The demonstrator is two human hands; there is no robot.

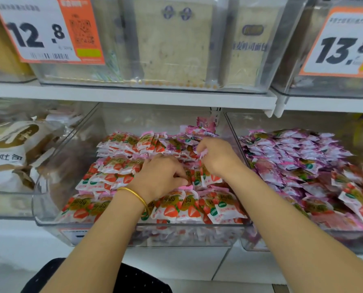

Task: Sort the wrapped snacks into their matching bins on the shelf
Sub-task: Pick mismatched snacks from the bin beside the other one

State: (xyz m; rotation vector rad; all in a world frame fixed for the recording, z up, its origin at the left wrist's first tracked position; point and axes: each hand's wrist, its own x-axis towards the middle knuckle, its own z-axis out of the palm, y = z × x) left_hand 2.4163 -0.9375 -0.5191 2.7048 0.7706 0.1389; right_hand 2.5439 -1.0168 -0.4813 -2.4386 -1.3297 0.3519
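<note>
A clear middle bin (49, 210) on the lower shelf is packed with rows of strawberry-print wrapped snacks (113, 178); some purple-flower packets (206, 125) lie at its back right. My left hand (161, 176), with a gold bangle at the wrist, rests palm down among the strawberry packets, fingers curled on them. My right hand (216, 155) is just behind it, fingers pinched on a small pink-edged packet. The bin to the right (250, 242) holds mostly purple-flower packets (282, 149), with a few strawberry ones (356, 195) at its right side.
The left bin holds large white and gold bread bags (11, 149). On the upper shelf (134, 96) stand clear bins of toast bread, with price tags 12.8 (36, 32) and 13.8 (343, 49). White floor tiles lie below.
</note>
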